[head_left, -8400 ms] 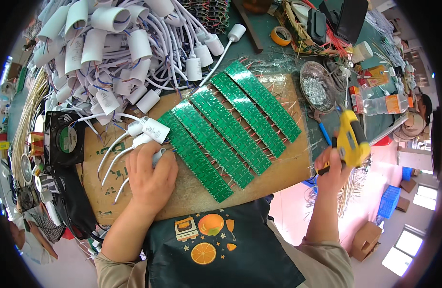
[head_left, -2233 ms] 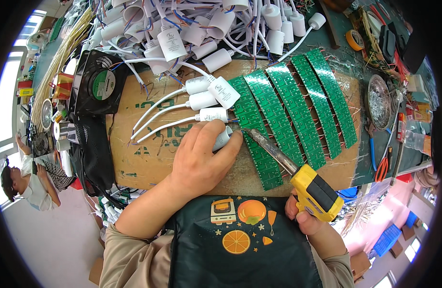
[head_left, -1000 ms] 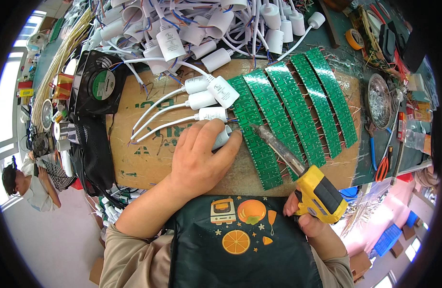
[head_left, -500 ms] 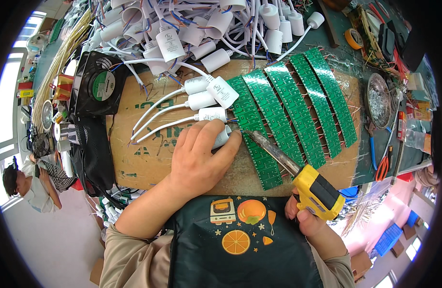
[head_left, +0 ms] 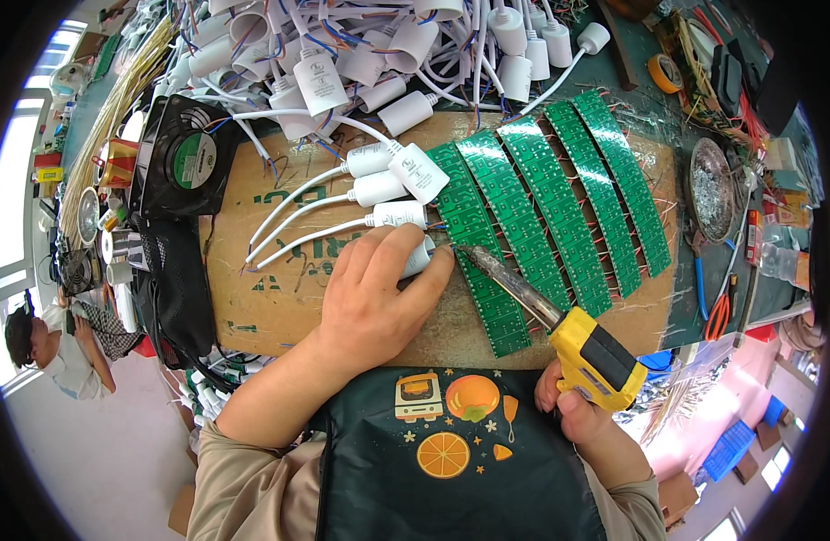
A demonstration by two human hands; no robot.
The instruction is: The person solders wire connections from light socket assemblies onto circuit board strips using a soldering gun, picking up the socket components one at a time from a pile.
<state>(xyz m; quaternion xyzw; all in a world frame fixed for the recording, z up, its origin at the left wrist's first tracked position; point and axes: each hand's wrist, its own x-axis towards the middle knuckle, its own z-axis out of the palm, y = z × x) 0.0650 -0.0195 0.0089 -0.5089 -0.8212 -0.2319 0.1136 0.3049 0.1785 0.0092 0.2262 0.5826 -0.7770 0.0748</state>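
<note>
My left hand [head_left: 372, 293] is closed around a white lamp socket [head_left: 419, 259], which its fingers partly cover. The socket's end points at the left edge of the nearest green circuit board strip [head_left: 496, 311]. In my right hand [head_left: 568, 406] is a yellow and black soldering iron [head_left: 598, 359], its dark tip resting at that board edge beside my left fingertips. Just beyond my left hand, several white sockets with cables lie side by side, one [head_left: 419, 171] lying across the others. Wires at the joint are too small to make out clearly.
A brown cardboard sheet [head_left: 280, 311] lies under the work. A large heap of white sockets [head_left: 379, 63] fills the far side. To the left stands a black fan [head_left: 185, 158]; to the right are a metal dish [head_left: 711, 189], orange-handled scissors [head_left: 719, 316] and yellow tape [head_left: 665, 72].
Almost nothing differs. The soldering iron's handle has shifted very slightly in my right hand, while its tip stays at the board edge.
</note>
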